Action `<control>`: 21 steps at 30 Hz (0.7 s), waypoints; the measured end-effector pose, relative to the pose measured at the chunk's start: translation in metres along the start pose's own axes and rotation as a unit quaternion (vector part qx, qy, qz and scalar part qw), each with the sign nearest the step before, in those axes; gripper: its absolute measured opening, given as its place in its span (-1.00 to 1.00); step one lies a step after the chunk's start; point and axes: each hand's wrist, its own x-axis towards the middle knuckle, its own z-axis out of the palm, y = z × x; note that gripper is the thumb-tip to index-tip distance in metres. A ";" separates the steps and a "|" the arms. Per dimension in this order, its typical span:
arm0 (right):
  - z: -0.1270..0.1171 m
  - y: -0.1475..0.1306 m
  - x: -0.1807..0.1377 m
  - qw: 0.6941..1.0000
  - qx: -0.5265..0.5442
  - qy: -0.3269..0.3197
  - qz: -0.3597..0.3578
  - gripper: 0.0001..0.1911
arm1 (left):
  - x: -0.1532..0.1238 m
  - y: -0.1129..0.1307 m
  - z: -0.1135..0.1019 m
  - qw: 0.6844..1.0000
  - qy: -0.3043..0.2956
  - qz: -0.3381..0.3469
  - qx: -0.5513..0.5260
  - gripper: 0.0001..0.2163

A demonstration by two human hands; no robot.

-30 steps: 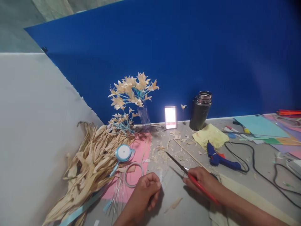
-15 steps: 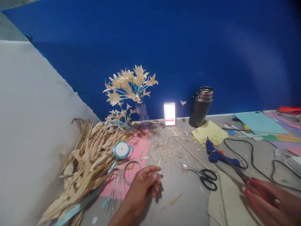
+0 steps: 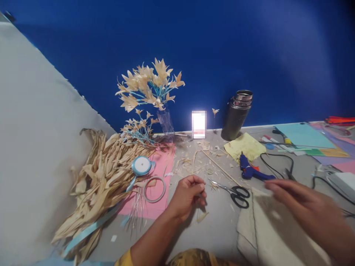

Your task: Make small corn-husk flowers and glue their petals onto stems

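My left hand hovers just above the grey table with its fingers curled into a pinch; what they hold is too small to make out. A pale husk scrap lies just below it. Black-handled scissors lie shut between my hands. My right hand is smeared by motion, its fingers pointing left over the top corner of a pale sheet. A tape ring and a light-blue ribbon spool rest on pink paper, left of my left hand.
A heap of dried husks fills the left side. Paper flowers in a clear vase, a lit phone and a dark flask stand along the blue backboard. A blue glue gun, its black cables, yellow paper and coloured sheets lie at right.
My right hand carried the red scissors off to the right, then came back without them, reaching left over the pale sheet. My left hand moved right, still pinched. The view tilted down.
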 end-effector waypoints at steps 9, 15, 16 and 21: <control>0.046 -0.103 0.048 0.892 0.430 -0.141 -0.008 -0.67 | -0.001 0.005 0.028 0.997 -0.036 0.045 0.044 -0.78; 0.069 -0.075 0.059 0.793 0.587 -0.150 0.072 -0.66 | 0.022 0.001 0.010 0.940 -0.029 0.155 0.302 -0.89; 0.073 -0.069 0.063 0.767 0.616 -0.157 0.093 -0.65 | 0.029 -0.001 0.006 0.898 -0.005 0.207 0.389 -0.90; 0.083 -0.046 0.079 0.721 0.661 -0.136 0.154 -0.62 | 0.054 -0.018 -0.002 0.713 -0.060 0.274 0.642 -0.80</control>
